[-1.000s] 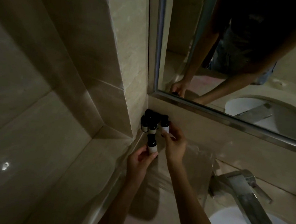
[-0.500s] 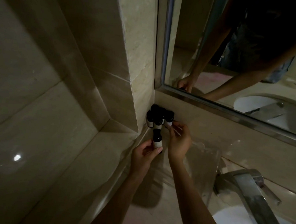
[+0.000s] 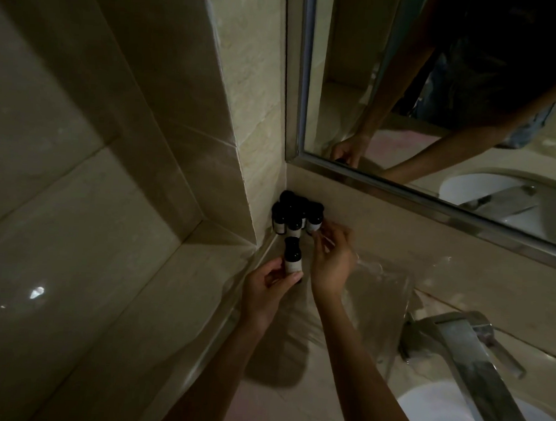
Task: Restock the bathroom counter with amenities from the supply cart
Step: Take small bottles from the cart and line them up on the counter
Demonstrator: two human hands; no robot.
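While left fingers (image 3: 275, 268) grip it, bottle (image 3: 292, 259) upright, cap up

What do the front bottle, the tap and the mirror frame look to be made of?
The front bottle looks like dark glass or plastic, too dim to tell which, with a pale, matte, paper-like label. The tap looks like metal with a dulled chrome finish, judging by its grey, streaky sheen. The mirror frame looks like satin silver metal, with a soft highlight along its edge.
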